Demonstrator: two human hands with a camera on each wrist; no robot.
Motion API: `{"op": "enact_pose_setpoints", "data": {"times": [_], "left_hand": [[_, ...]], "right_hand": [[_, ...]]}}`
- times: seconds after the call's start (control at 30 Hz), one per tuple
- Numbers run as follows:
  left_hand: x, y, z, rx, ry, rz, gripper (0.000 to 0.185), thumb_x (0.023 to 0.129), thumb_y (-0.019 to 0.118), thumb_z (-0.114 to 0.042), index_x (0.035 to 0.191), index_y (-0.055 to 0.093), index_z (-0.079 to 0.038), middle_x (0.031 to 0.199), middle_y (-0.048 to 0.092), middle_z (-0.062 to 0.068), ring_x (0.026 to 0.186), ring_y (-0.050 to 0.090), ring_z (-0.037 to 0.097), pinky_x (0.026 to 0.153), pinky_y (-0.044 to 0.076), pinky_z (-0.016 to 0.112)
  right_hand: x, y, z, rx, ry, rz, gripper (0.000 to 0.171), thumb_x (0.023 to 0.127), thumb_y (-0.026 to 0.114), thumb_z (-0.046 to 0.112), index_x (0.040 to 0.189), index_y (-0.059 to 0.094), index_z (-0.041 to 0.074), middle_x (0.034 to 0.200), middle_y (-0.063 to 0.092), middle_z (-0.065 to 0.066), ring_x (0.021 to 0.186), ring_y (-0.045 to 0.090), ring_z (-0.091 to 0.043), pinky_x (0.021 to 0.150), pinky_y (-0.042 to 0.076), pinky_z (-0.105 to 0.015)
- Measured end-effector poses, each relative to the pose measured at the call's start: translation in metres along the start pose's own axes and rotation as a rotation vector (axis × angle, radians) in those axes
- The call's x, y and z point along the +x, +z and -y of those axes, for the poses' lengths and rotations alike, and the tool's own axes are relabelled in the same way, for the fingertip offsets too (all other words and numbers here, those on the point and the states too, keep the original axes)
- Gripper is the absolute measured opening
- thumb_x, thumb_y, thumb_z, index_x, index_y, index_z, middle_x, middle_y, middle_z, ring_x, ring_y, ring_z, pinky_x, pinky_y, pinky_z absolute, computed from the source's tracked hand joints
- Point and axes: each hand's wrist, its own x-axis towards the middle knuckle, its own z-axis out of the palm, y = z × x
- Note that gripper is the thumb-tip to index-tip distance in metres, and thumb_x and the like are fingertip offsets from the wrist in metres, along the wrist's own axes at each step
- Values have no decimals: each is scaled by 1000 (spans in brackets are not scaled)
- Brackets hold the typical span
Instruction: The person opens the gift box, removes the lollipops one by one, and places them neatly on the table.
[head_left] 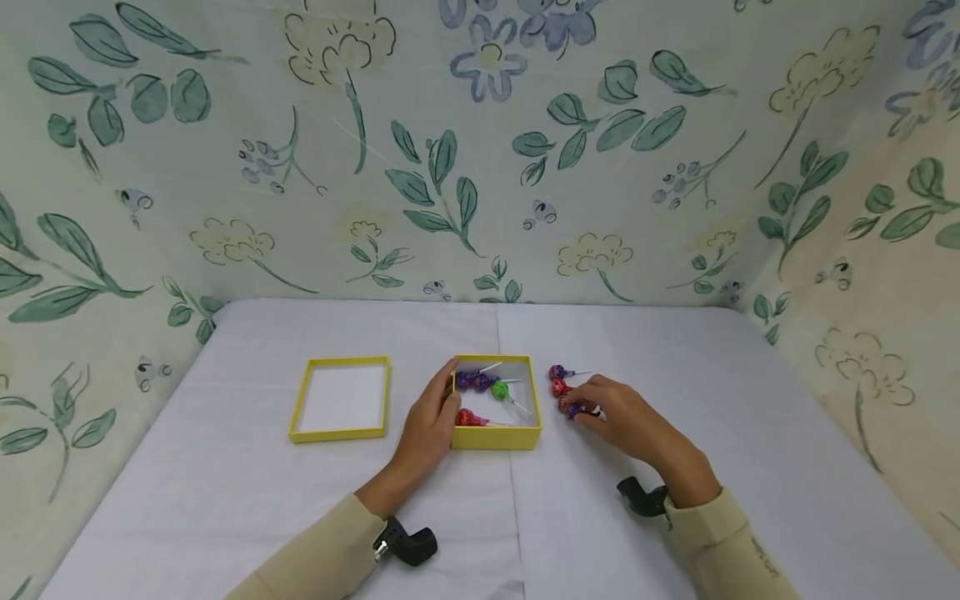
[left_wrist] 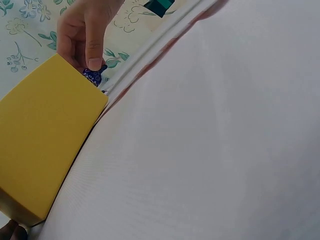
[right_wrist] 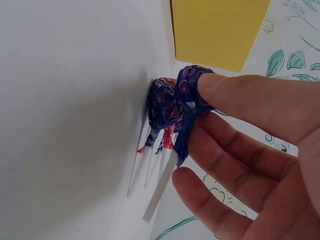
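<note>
An open yellow box (head_left: 497,437) sits mid-table and holds two purple, one green and one red lollipop (head_left: 467,417). My left hand (head_left: 448,398) grips the box's left wall, thumb along the rim. In the left wrist view that wall (left_wrist: 45,145) fills the left side. Just right of the box lie three lollipops (head_left: 558,387) in a tight group. My right hand (head_left: 582,409) is on the nearest one. The right wrist view shows thumb and fingers of the right hand (right_wrist: 200,107) pinching a purple-wrapped lollipop (right_wrist: 187,80), with the red-and-purple lollipops (right_wrist: 161,102) beside it on the cloth.
The yellow lid (head_left: 341,398) lies upturned to the left of the box. A white cloth (head_left: 712,392) covers the table. Floral-patterned walls (head_left: 480,167) close it in at the back and on both sides.
</note>
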Motion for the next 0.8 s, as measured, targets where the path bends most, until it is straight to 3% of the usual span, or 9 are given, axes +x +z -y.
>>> {"op": "enact_pose_setpoints", "data": {"times": [0.33,0.8], "left_hand": [[0,-1,0,-5,9,6,52,103,39,-18,153,28,-22,156,28,-8,141,26,10,113,26,36],[1,1,1,-3,-4,4,52,102,39,-17,153,29,-20,154,29,-11,140,29,10,113,28,36]], "right_hand": [[4,4,3,-15,44,59,23,82,76,8,104,72,14,96,61,4,88,58,-12,81,56,-32],[4,11,-1,-33,14,58,20,81,76,7,100,72,13,96,62,3,86,56,-12,79,55,-33]]}}
